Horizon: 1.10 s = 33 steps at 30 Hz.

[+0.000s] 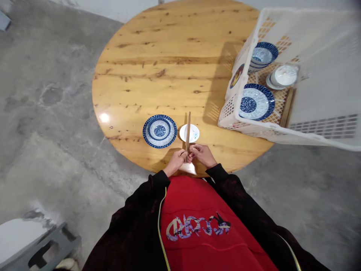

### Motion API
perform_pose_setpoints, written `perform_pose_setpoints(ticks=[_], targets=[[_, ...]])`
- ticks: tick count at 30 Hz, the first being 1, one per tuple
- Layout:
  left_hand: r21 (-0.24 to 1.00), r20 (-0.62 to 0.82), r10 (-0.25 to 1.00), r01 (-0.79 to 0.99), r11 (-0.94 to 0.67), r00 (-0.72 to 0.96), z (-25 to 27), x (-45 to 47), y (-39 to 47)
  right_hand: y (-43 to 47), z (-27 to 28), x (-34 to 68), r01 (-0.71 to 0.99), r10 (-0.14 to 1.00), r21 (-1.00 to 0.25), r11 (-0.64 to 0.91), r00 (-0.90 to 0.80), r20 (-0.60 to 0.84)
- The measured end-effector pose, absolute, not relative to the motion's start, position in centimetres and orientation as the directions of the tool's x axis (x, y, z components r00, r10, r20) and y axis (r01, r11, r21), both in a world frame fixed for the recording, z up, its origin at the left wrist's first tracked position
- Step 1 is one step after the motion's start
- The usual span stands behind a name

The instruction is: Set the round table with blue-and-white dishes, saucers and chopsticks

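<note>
A pair of brown chopsticks (187,130) points away from me across a small white dish (193,133) near the front edge of the round wooden table (169,60). My left hand (176,161) and my right hand (200,154) both grip the near ends of the chopsticks, fingers closed around them. A blue-and-white patterned plate (160,131) lies just left of the white dish.
A white plastic crate (318,75) overhangs the table's right side, holding stacked blue-and-white bowls (263,55), a blue-and-white plate (256,102), small white dishes (284,76) and more chopsticks (287,107). Concrete floor surrounds the table. A grey stool (42,248) stands at lower left.
</note>
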<state>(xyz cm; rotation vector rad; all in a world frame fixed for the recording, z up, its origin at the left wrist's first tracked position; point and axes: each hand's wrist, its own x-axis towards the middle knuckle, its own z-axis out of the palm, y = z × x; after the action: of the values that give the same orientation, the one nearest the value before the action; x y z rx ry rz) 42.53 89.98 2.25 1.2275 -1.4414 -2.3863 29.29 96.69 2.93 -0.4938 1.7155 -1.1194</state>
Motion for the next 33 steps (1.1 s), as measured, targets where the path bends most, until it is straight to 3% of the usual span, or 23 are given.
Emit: perform_pose_setpoints(ticks=[5, 12, 24, 33], targets=[[0.777, -0.592, -0.454, -0.324, -0.54, -0.666, 2.0, 42.2, 90.0, 97.7, 2.5, 28.7, 0.182, -0.704, -0.845, 0.502, -0.483, -0.522], [0.812, -0.545, -0.517, -0.263, -0.521, -0.66, 2.1, 42.2, 90.3, 97.1, 2.6, 28.9, 0.129, -0.734, -0.861, 0.492, -0.47, -0.49], [0.852, -0.497, -0.559, -0.252, -0.459, -0.663, 1.6, 41.7, 90.5, 95.9, 3.0, 29.0, -0.203, -0.808, -0.836, 0.51, -0.445, -0.386], [0.862, -0.502, -0.541, -0.343, -0.372, -0.675, 1.4, 41.7, 90.4, 95.9, 2.9, 29.0, -0.257, -0.821, -0.821, 0.51, -0.428, -0.377]])
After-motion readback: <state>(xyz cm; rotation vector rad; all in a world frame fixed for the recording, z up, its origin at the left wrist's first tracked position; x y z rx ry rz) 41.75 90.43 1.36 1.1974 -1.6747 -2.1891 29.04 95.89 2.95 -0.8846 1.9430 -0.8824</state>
